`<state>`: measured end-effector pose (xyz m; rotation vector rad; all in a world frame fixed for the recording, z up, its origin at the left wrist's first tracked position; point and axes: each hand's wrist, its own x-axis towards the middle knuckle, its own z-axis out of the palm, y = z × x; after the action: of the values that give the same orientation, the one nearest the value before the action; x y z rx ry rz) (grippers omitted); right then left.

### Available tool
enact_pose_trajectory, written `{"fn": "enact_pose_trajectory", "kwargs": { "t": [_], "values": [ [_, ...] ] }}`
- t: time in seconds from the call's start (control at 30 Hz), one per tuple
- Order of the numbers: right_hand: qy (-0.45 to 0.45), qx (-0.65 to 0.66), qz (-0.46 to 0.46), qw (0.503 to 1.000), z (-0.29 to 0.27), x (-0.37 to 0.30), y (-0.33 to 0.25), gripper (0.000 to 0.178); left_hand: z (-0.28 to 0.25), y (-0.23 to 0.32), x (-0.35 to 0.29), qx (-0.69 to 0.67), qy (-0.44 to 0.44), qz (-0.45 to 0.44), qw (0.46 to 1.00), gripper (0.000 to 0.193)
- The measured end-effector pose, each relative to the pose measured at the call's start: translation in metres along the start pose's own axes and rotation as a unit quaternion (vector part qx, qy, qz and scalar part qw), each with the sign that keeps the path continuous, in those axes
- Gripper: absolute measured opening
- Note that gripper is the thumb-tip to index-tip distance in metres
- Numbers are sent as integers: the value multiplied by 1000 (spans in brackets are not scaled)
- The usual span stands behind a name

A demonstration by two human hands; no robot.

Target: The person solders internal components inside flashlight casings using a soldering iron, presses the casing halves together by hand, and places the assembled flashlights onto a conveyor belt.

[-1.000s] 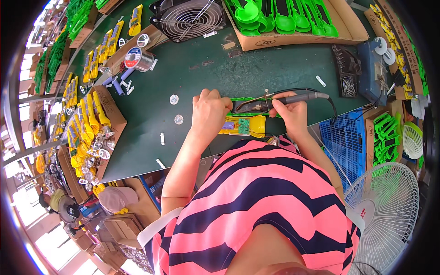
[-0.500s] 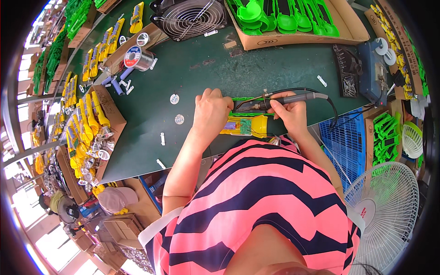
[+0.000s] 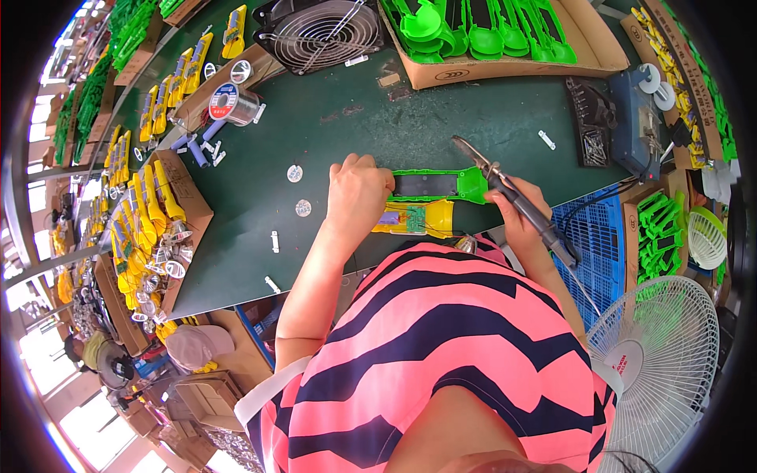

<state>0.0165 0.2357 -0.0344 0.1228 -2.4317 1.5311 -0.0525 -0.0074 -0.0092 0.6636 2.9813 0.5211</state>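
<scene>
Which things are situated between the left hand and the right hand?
The head view shows the green casing between them, with the yellow casing just below it in the picture.

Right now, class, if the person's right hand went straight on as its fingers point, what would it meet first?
Probably the rounded end of the green casing, just left of the right hand; depth is unclear, so they may already touch.
</scene>
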Motion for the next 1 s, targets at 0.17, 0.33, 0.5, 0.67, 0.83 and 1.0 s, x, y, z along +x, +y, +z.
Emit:
{"fn": "enact_pose_trajectory", "kwargs": {
  "t": [0.17,0.33,0.5,0.67,0.83,1.0],
  "values": [
    [-62,-60,-58,995,-6,14,-6,40,-2,2,1,0,7,1,1000,4],
    [-106,-104,-69,987,-5,10,1,47,-15,2,0,28,-10,9,1000,9],
    [-101,-96,-46,989,-7,10,4,47,-78,54,-22,-72,109,13,991,13],
    [-86,-67,-36,993,-5,10,-3,46,-9,63,-20,-17,92,118,989,27],
    [-101,-51,-56,992,0,17,2,47,22,53,-16,-90,139,95,982,14],
    [-123,-17,-64,990,10,26,11,48,28,51,-14,-237,143,27,961,17]
  ]
}}
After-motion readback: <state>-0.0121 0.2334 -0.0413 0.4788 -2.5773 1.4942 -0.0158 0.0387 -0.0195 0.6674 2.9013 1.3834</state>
